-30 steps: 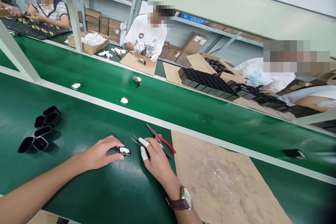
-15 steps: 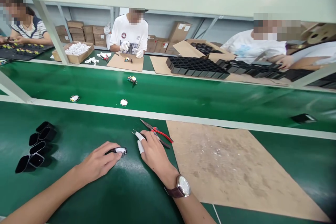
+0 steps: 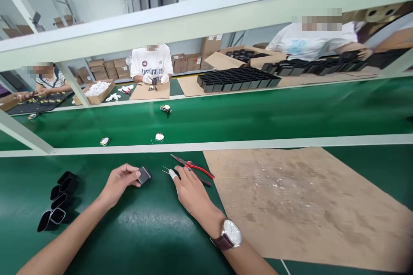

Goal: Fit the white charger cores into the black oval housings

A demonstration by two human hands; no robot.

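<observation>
My left hand [image 3: 120, 182] pinches a small black case [image 3: 144, 176] between thumb and fingers, its dark flat side facing up. Two thin metal tips of tweezers [image 3: 165, 169] stick out past the white-covered fingers of my right hand [image 3: 192, 191], which is closed around them; the rest of the tweezers is mostly hidden. Just behind that hand, pliers with red handles [image 3: 200, 169] lie on the green table [image 3: 155, 245]. Several open black cases [image 3: 60, 200] stand at the left.
A stained cardboard sheet [image 3: 290, 206] covers the right of the table. Past a white rail [image 3: 226, 145], small assemblies with white tops [image 3: 159, 136] rest on a green belt [image 3: 258, 120]. Across it, people sit near black case rows [image 3: 238, 79] and a box of white pieces [image 3: 98, 89].
The black case in my left hand has turned; its white-filled opening no longer shows. The camera view has tilted. My right hand remains beside the pliers.
</observation>
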